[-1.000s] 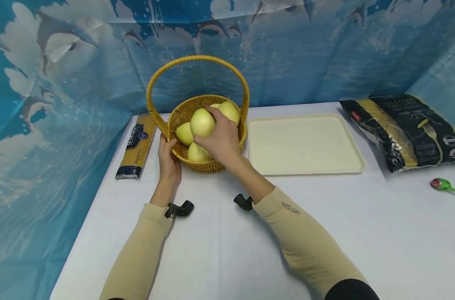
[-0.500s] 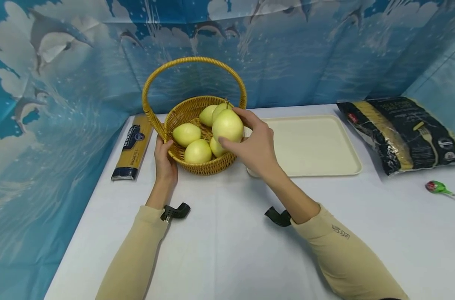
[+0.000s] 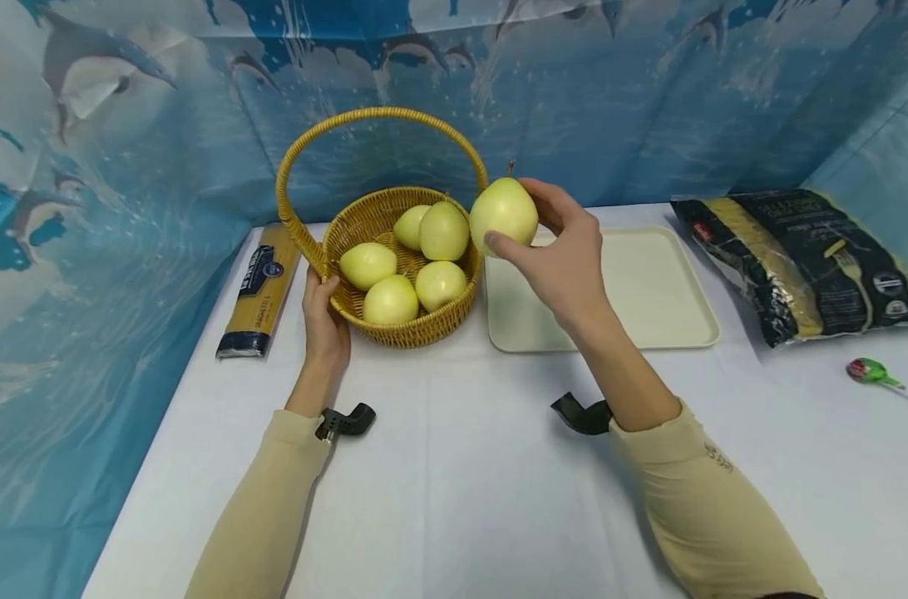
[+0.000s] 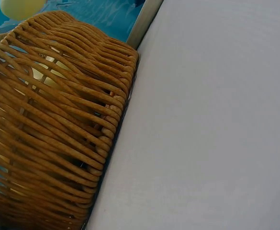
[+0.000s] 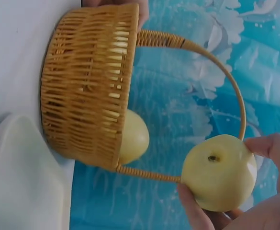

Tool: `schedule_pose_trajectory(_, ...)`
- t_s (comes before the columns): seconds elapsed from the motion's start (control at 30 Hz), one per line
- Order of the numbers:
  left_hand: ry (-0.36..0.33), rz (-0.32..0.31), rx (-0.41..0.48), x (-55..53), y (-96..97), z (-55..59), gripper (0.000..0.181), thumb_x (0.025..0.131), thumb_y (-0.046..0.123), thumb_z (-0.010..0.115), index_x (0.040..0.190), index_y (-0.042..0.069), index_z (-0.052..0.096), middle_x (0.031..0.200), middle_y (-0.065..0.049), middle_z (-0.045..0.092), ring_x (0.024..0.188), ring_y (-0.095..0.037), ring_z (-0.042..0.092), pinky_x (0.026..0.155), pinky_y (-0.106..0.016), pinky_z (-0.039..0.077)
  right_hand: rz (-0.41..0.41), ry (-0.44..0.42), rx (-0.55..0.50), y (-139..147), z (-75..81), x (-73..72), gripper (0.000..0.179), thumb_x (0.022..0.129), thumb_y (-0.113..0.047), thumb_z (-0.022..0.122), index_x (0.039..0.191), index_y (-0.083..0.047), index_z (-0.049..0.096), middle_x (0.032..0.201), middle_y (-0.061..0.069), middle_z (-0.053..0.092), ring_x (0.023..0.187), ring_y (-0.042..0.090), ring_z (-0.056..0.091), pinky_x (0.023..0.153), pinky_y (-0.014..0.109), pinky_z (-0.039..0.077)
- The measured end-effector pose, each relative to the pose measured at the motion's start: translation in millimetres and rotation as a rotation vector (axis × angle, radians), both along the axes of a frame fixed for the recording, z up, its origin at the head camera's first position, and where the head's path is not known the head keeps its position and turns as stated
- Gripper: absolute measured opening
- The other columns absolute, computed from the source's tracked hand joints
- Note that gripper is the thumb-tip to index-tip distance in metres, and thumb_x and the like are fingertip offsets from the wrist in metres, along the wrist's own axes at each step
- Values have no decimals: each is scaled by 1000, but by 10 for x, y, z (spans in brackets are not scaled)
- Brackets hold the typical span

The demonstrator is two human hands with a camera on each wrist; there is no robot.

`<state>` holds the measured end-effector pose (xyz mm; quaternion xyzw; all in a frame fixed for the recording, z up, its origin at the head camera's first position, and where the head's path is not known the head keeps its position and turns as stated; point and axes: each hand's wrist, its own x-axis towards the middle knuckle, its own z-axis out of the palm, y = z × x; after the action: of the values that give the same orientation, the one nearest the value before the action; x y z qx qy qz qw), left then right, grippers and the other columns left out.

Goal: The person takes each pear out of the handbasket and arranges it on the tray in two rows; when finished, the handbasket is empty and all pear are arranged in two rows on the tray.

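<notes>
My right hand holds a round yellow-green pear between thumb and fingers, raised beside the basket's right rim and over the tray's left part. The pear's stem points up in the head view; its dimpled underside shows in the right wrist view. At the left side of the woven wicker basket my left hand grips the rim, thumb at the edge and the other fingers largely hidden behind the wall. Several similar pears lie inside the basket, which stands upright with its tall handle raised.
A cream rectangular tray lies right of the basket. Left of it is a spaghetti packet. Farther right are a large black and gold pasta bag and a green-wrapped lollipop. A blue dolphin-print curtain hangs behind the table.
My right hand has lifted the pear up out of the basket and carried it right, toward the tray's side. My left hand has stayed at the basket's left rim.
</notes>
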<state>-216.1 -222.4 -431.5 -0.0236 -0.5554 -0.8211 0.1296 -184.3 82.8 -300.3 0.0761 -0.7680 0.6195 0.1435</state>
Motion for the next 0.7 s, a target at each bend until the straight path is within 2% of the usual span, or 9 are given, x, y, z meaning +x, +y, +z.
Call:
schedule_pose_trajectory(0.1, 5, -1, 5, -3, -1, 11, 63, 101, 18, 43, 163, 19, 34, 166, -14, 34, 150, -15, 39, 127, -31, 27, -17, -41, -36, 70, 2, -66, 65, 86, -17, 85, 146, -17, 61, 145, 4, 65, 134, 15, 59, 105, 42, 53)
schedule_pose_trajectory(0.3, -1, 6, -7, -2, -7, 21, 62, 101, 18, 43, 163, 18, 35, 166, -13, 36, 151, -15, 40, 128, -31, 27, -21, -192, -84, 224, -82, -179, 64, 90, -17, 82, 149, -15, 58, 147, 7, 63, 134, 18, 57, 102, 38, 55)
schedule_pose_trajectory(0.53, -7, 14, -7, -13, -6, 17, 62, 101, 16, 42, 163, 16, 35, 166, -14, 35, 150, -15, 40, 127, -30, 28, -70, -294, 69, 253, -354, -383, 71, 88, -26, 85, 151, -16, 55, 151, 6, 60, 139, 20, 53, 109, 44, 50)
schedule_pose_trajectory(0.7, -8, 11, 6, -8, -16, 5, 61, 102, 15, 41, 162, 16, 35, 165, -15, 35, 150, -16, 40, 127, -30, 29, -93, -282, 206, 232, -624, -521, 74, 86, -28, 87, 151, -11, 56, 148, 11, 63, 137, 27, 54, 110, 49, 47)
